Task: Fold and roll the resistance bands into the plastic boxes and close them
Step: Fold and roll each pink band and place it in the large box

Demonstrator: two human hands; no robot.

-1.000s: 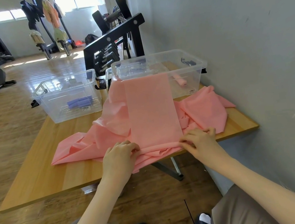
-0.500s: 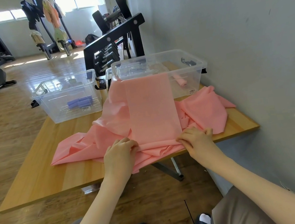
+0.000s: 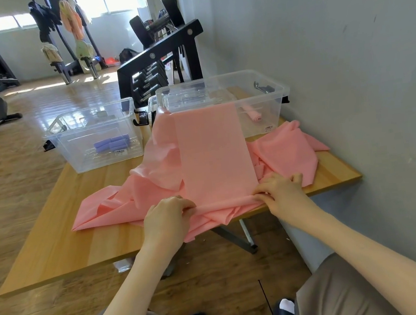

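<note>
At the centre of the frame a long pink resistance band [image 3: 214, 154] lies as a smooth flat strip running from the near table edge up and over the front wall of the clear box at upper right [image 3: 262, 114], apparently draped there so its length stays straight and taut for rolling. Its near end sits at the lower centre, where both hands work it: the left hand [image 3: 168, 218] has its fingers curled and pinching the left corner of that end, and the right hand [image 3: 280, 193] pinches the right corner in the same way, thumb and fingertips bunched on the material. Holding both corners level looks meant to start an even, tight first turn of the roll. Under and around the strip more loose pink band material lies crumpled across the wooden table [image 3: 55, 244], some spilling off the near edge. Inside the right box a small pink roll [image 3: 254, 115] already rests, and the clear box at centre left [image 3: 94, 137] holds purple rolls [image 3: 112, 144], so colours seem sorted by box. Both boxes stand open, waiting for contents.
</note>
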